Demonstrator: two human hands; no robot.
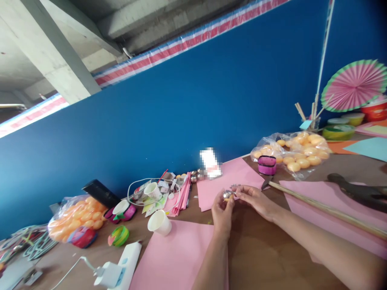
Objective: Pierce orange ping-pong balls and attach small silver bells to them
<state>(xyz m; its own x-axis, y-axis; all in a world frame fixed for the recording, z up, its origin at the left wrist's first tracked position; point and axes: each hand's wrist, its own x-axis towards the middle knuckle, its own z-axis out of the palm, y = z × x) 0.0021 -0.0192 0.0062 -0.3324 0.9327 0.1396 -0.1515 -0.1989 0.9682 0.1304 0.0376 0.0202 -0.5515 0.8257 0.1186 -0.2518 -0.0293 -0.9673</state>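
My left hand [221, 211] pinches a small silver ball [227, 195] between its fingertips, above the brown table [266, 257]. My right hand [253, 197] meets it from the right, its fingertips touching the same ball. Both hands hover over the gap between two pink paper sheets [229, 179]. A thin silvery piece near my right fingertips is too small to make out.
A long wooden stick [326, 209] lies across pink paper at right, beside a dark tool [359, 191]. Bags of orange balls [298, 155] [75, 217] sit at back right and left. Paper cups [159, 222], tape rolls [267, 165], a power strip [128, 262] and a paper fan [355, 84] surround.
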